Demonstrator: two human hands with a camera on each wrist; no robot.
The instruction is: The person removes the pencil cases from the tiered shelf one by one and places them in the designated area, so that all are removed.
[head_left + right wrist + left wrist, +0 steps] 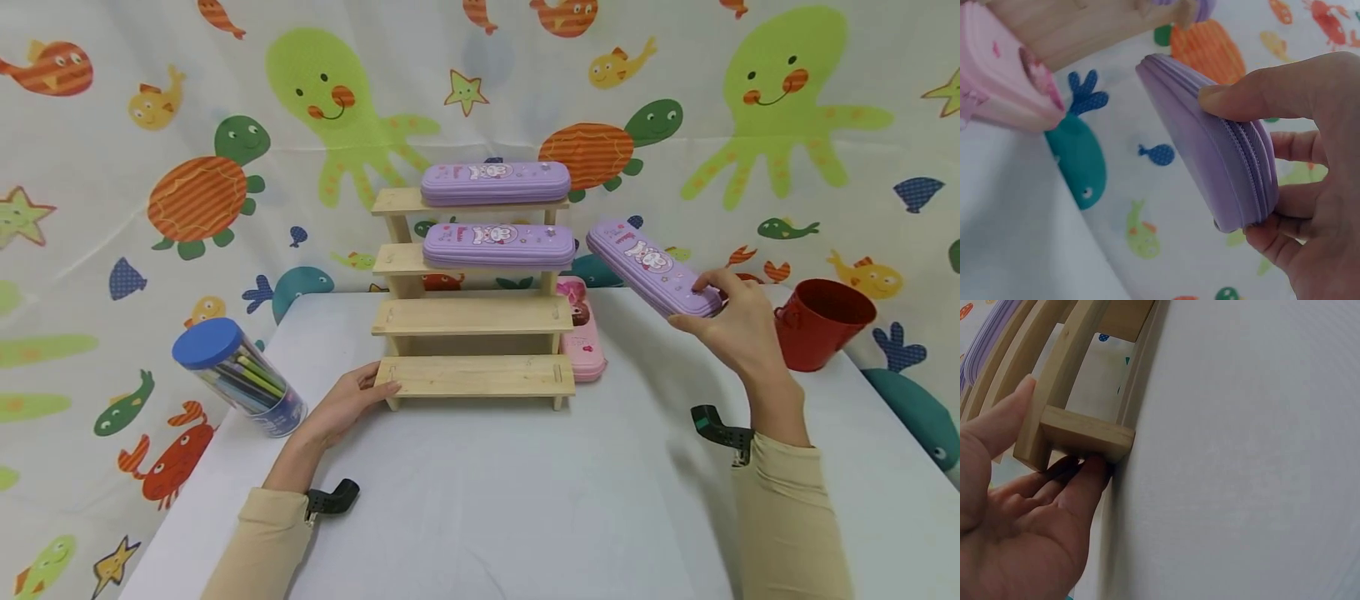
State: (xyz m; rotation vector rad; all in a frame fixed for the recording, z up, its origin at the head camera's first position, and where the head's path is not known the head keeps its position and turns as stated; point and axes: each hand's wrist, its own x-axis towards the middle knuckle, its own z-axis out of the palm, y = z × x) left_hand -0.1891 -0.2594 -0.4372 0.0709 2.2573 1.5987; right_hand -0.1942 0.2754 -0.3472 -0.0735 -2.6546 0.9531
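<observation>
My right hand (738, 321) holds a purple zippered pencil case (652, 265) by its near end, in the air right of a stepped wooden shelf (472, 317). In the right wrist view the thumb presses one side of this pencil case (1210, 144) and the fingers the other. My left hand (348, 404) grips the left end of the shelf's lowest step, thumb above and fingers beneath, as the left wrist view of the shelf (1085, 431) shows. One purple pencil case (495, 183) lies on the top step, another (498, 246) on the second. The two lower steps are bare.
A pink pencil case (583, 350) lies on the white table (480, 500), partly behind the shelf's right side. A red bucket (817, 333) stands tilted in view at the right. At the left is a clear, blue-lidded tub of pencils (240, 375). A printed cloth hangs behind.
</observation>
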